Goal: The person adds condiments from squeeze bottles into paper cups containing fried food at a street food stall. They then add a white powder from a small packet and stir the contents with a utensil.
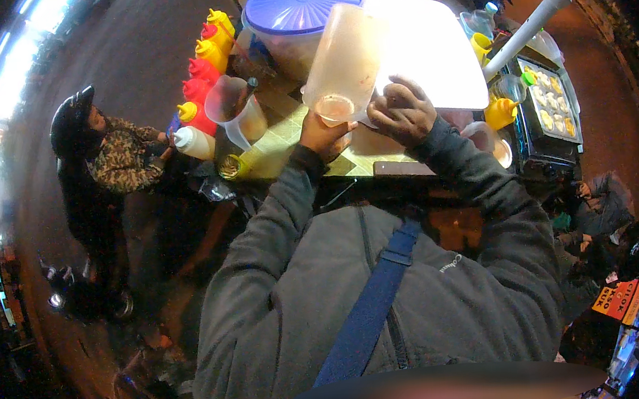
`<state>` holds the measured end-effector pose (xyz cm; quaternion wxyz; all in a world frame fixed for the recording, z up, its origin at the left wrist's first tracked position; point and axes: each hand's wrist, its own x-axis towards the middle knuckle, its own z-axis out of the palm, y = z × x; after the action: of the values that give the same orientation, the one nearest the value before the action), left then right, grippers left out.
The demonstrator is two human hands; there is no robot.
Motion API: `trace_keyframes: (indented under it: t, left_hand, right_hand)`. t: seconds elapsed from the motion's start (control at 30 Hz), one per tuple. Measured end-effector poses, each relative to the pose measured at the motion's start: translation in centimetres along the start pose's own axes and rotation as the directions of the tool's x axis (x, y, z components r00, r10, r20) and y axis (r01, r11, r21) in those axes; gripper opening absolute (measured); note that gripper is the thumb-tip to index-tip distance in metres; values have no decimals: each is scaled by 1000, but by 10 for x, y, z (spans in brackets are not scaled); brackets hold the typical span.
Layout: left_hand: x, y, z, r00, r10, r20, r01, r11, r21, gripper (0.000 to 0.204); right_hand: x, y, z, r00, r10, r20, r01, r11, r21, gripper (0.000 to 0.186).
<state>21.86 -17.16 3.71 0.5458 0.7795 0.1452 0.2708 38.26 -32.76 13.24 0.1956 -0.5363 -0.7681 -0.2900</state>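
A large translucent plastic pitcher [344, 45] is tipped over in front of me, its base up and away and its mouth low toward me. My right hand [407, 113] is closed at the pitcher's right side near the mouth, fingers curled; the handle itself is hidden. Below the mouth, my left hand [323, 135] is wrapped round a small clear cup [335, 108] with something pale inside. Cup and pitcher overlap in view, so I cannot tell whether they touch.
A tub with a blue lid [302, 2] stands behind the pitcher. Left are squeeze bottles [202, 71] and another pitcher [234, 114]; right, a yellow bottle [500, 114] and a griddle with round moulds [552, 103]. A bright white board [435, 45] lies behind my right hand. A person [122, 156] is at left.
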Motion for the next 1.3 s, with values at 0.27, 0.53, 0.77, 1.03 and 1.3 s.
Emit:
trace_keyframes:
  t: [0.27,0.53,0.77,1.03,1.3]
  left_hand:
    - [2,0,-8,857,468,215,-487,603,632,46]
    - [-7,-19,-6,989,-25,-143,5,991,-137,66]
    - [-36,-22,-37,948,-38,-315,27,999,-39,71]
    - [-60,-10,-50,924,-75,-375,64,997,-41,71]
    - [-55,-14,-45,961,-57,-272,51,998,-30,73]
  right_hand:
    - [0,0,9,991,-130,-1,130,989,68,30]
    - [20,-16,-16,960,280,-25,-271,945,182,23]
    - [31,-38,-12,264,899,349,-211,-299,931,26]
    - [40,-45,109,191,794,577,-497,-429,754,39]
    - [27,-45,135,317,895,313,-681,-15,732,47]
